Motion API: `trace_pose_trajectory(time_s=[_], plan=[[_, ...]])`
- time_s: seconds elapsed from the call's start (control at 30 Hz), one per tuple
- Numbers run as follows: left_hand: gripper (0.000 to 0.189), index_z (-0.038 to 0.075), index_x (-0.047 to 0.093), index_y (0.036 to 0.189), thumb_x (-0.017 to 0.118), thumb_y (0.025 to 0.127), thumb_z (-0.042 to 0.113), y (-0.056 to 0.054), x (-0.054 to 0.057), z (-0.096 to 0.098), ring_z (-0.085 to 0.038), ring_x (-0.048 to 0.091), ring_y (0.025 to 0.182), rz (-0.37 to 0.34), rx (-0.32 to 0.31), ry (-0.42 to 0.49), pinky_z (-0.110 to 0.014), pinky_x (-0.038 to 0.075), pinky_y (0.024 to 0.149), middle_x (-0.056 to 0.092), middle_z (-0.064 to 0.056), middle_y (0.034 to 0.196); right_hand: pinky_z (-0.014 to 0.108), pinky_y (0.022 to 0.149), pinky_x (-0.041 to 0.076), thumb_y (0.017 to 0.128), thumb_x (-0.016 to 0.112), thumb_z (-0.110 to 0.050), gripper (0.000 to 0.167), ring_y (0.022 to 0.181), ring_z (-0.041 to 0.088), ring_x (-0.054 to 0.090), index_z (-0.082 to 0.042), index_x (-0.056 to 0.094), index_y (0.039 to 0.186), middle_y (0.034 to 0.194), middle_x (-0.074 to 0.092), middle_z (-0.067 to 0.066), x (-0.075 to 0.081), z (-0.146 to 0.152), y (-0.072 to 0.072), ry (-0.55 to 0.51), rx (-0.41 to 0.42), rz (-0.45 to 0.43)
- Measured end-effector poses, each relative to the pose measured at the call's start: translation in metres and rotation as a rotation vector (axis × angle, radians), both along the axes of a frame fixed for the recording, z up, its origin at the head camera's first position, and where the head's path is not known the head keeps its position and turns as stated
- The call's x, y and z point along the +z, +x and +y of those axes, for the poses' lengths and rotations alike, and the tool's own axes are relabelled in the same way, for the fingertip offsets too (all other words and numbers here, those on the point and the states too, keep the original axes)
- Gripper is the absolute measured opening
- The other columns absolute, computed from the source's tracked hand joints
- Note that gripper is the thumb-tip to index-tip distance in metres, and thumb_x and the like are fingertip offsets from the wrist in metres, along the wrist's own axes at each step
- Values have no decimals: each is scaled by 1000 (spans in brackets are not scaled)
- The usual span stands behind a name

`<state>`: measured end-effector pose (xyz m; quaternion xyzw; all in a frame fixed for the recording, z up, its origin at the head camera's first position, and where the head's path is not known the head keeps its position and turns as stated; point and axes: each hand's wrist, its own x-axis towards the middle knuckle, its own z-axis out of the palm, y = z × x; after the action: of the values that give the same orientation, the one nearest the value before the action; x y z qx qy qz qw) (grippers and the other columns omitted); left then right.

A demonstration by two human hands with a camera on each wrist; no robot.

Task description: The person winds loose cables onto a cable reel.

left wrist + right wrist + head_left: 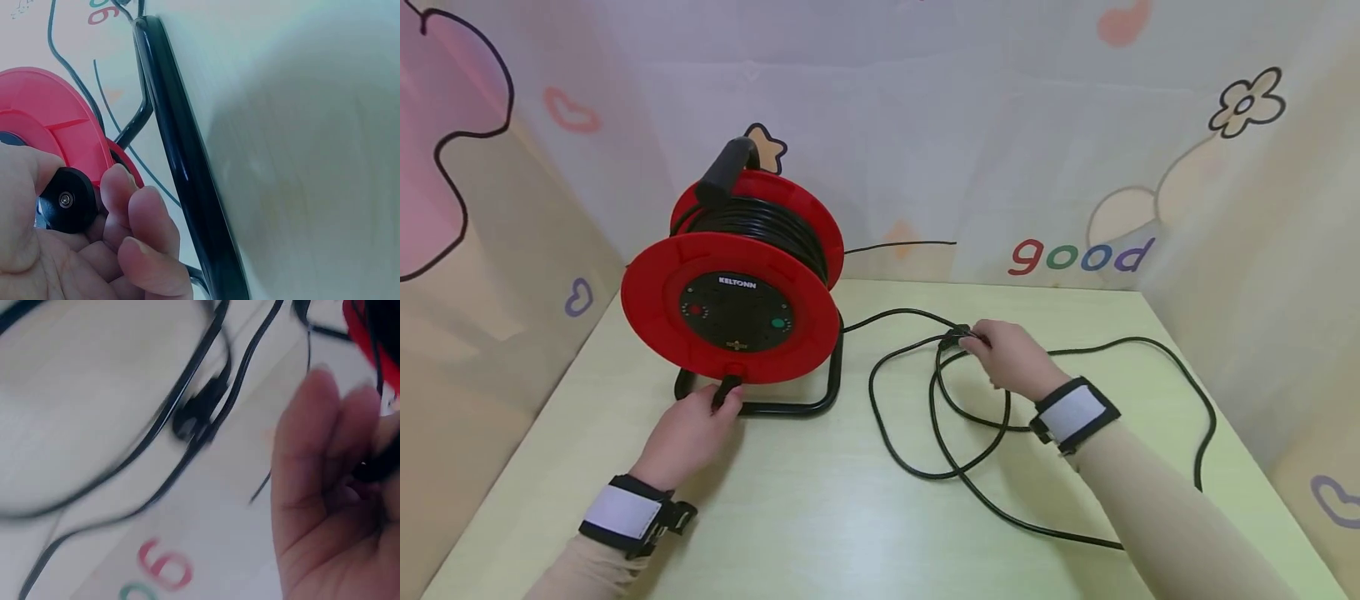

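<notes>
A red cable reel (655, 308) with black cable (767, 221) wound between its discs stands on a black tubular frame (790, 409) at the left of the table. At the reel's lower rim my left hand (688, 437) grips the small black winding knob (67, 200), its fingers curled round it. Off to the right, my right hand (1015, 360) pinches a length of black cable (382, 464). Beside its fingertips is a black plug (955, 336), which lies among the cable in the right wrist view. The fingers partly hide the held cable.
Loose loops of cable (880, 421) spread over the pale table (820, 508) and run under the right forearm. A black carrying handle (727, 171) tops the reel. Behind the table hangs a patterned curtain (925, 150), with a thin dark line on it near the reel.
</notes>
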<state>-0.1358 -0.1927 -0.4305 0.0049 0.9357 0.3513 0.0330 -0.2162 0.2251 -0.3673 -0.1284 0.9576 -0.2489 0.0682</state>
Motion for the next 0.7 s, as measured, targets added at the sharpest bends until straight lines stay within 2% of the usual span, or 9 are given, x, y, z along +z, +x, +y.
trace_pose_trajectory(time_s=[0.23, 0.4, 0.47, 0.53, 0.7], plan=[[39, 8, 47, 82, 45, 101, 42, 1, 0, -1, -20, 45, 51, -7, -2, -1, -31, 34, 48, 45, -6, 57, 36, 53, 42, 103, 46, -29, 26, 56, 20, 53, -6, 59, 100, 70, 50, 7, 16, 57, 12, 42, -51, 105], [43, 8, 47, 83, 43, 101, 46, 1, 1, 0, -20, 45, 52, -10, -9, -3, -31, 34, 49, 45, -6, 58, 37, 55, 37, 103, 45, -34, 32, 61, 22, 48, -5, 60, 103, 72, 50, 8, 23, 99, 19, 36, -133, 253], [42, 8, 47, 82, 43, 101, 45, 0, 1, 1, -20, 45, 52, -15, -10, -3, -31, 34, 49, 45, -7, 58, 37, 56, 35, 103, 44, -36, 35, 62, 22, 45, -6, 61, 103, 72, 49, 7, 20, 120, 20, 47, -173, 299], [42, 8, 47, 82, 43, 101, 44, 0, 1, 1, -21, 45, 52, -15, -7, -6, -32, 34, 50, 45, -7, 58, 37, 54, 34, 103, 44, -37, 36, 59, 23, 44, -5, 61, 103, 69, 48, 7, 13, 139, 21, 59, -205, 307], [42, 7, 47, 82, 41, 102, 44, -1, 2, 3, -21, 45, 53, -14, -1, -8, -33, 34, 50, 44, -7, 59, 35, 53, 34, 103, 43, -40, 42, 59, 21, 44, -3, 62, 103, 70, 48, 6, -10, 163, 18, 86, -207, 252]])
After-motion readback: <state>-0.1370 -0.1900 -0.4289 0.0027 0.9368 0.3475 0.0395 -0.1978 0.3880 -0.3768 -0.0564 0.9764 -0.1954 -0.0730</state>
